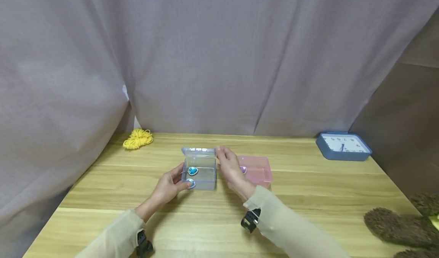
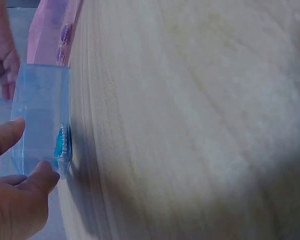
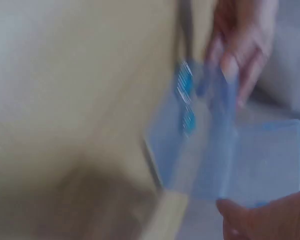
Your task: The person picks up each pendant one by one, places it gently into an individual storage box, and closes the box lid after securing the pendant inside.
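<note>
A clear bluish plastic box [image 1: 205, 176] stands on the wooden table, its hinged lid [image 1: 199, 153] raised at the back. At its left side my left hand [image 1: 169, 185] grips it, thumb near the front corner. Inside lies a blue heart-shaped gem [image 1: 193, 170] with a beaded rim; a second blue heart shape [image 1: 191, 183] shows at the front wall, beside the thumb. My right hand [image 1: 231, 170] is at the lid's right edge, fingertips right against it. In the left wrist view, the right hand's fingers [image 2: 10, 67] look loosely extended.
Just right of the right hand is a pink plastic box [image 1: 257, 170] with a purple gem [image 1: 243, 169]. Yellow cord [image 1: 138, 139] lies bundled at the back left. A blue-framed clock [image 1: 344, 146] lies at the back right, and a brown fuzzy thing [image 1: 394, 223] at the front right.
</note>
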### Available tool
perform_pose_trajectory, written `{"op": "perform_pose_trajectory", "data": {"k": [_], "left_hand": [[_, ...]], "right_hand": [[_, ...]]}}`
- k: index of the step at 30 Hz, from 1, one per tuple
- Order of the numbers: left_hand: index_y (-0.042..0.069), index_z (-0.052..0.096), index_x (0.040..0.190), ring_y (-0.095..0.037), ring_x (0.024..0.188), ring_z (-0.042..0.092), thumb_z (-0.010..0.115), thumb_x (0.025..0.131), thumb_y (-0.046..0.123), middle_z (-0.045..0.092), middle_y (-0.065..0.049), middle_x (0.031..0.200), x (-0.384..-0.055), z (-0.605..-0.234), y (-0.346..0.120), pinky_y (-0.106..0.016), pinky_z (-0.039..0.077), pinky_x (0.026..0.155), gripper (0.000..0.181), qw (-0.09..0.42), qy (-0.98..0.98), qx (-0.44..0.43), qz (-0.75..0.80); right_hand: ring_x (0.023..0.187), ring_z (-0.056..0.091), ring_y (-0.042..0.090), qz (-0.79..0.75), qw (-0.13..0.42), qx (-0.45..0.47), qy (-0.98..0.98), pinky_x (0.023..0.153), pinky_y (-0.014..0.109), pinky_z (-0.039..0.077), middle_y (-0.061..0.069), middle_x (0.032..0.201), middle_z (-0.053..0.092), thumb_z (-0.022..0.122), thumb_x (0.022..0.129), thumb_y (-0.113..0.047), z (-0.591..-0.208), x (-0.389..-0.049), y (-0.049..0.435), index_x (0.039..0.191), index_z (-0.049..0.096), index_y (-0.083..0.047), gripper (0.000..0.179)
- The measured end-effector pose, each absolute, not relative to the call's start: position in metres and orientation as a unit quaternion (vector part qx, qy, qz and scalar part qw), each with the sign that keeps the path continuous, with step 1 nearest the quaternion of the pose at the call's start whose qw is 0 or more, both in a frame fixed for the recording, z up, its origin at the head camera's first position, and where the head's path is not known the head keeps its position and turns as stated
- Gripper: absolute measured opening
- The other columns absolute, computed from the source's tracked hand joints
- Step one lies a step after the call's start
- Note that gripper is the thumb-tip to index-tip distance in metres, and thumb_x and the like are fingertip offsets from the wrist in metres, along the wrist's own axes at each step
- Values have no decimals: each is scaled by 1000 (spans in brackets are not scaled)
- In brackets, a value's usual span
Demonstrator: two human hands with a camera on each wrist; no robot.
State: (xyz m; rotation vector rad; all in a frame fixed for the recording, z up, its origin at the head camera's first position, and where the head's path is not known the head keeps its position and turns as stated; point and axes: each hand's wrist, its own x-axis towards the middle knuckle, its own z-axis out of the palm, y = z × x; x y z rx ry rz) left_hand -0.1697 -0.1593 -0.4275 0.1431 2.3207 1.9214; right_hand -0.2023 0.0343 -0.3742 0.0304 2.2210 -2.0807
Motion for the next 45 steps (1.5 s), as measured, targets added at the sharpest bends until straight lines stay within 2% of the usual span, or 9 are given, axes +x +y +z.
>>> {"op": "perform_pose_trajectory", "data": {"k": [3,6,10,13,16,21,27,35,45], "left_hand": [[-7,29,143,-40,125,46,68,81,-1,42,-29,139,-170,-427,-158,-35,47,99,73,63,767,44,637],[-5,31,143,-39,123,48,69,80,-1,45,-28,136,-170,-426,-158,-33,49,97,73,62,767,38,637],[-3,30,144,-39,124,48,69,81,1,44,-27,139,-170,-425,-158,-34,48,98,74,67,767,36,638],[-4,27,145,-39,126,46,68,82,2,38,-26,143,-170,-425,-158,-35,46,101,75,80,754,43,651],[-4,25,145,-38,131,40,65,87,12,34,-25,146,-170,-425,-159,-38,40,107,73,88,752,43,652],[-4,24,146,-38,134,33,49,98,31,24,-24,151,-169,-424,-161,-42,35,109,64,87,745,38,661],[-4,26,145,-35,135,32,46,100,24,23,-21,152,-170,-427,-161,-40,36,108,56,82,751,40,654],[-2,27,145,-30,141,21,47,99,20,24,-16,152,-171,-427,-161,-41,19,117,55,76,774,44,627],[-2,26,145,-30,140,21,46,99,16,24,-16,152,-172,-427,-159,-41,19,118,54,70,782,48,617]], "right_hand": [[122,46,35,-675,21,3,738,107,47,39,21,127,52,49,98,-20,-388,-187,30,120,53,4,34],[123,46,38,-677,8,-6,736,108,46,40,24,129,50,54,95,-14,-400,-177,30,126,48,7,38],[127,43,41,-693,19,-10,720,109,44,39,31,135,44,54,94,-9,-409,-171,33,135,38,11,48],[126,44,41,-702,28,-15,711,107,41,41,33,135,42,53,94,-6,-412,-169,35,136,34,14,50],[125,46,41,-700,27,-21,714,106,40,42,34,134,44,53,94,-6,-414,-169,36,134,36,16,49],[126,45,40,-692,25,-21,721,106,40,41,34,135,42,53,94,-6,-415,-169,37,133,38,16,48],[129,42,39,-696,27,-13,718,108,39,38,31,138,40,52,93,-5,-416,-169,36,134,38,14,47],[128,43,38,-684,15,-11,729,108,40,38,29,137,43,53,92,-2,-418,-169,34,132,42,13,44],[128,43,39,-683,6,-29,730,108,40,38,31,136,43,52,91,2,-421,-167,34,132,41,14,44]]}}
